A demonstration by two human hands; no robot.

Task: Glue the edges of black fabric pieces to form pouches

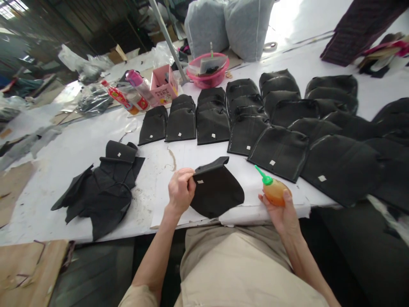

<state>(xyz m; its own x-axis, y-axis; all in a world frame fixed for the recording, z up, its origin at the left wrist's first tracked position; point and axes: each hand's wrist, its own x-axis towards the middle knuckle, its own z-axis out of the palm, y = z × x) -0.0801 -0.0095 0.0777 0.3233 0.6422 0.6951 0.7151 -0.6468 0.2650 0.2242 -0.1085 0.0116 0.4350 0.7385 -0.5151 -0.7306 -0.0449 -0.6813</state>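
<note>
My left hand pinches the upper left corner of a black sheet piece, which has a small white tag and a folded top edge. The piece is tilted up at the table's front edge. Off to its right, my right hand grips a squeeze bottle of orange liquid with a green nozzle pointing up and left. Left of my left hand lies a loose pile of black pieces. Beyond my hands, overlapping rows of similar black pieces are laid out, several with white tags.
At the back stand a pink basin, a pink box, a red-labelled bottle and large grey sacks. A metal pole rises behind the box. A wooden board is at the lower left.
</note>
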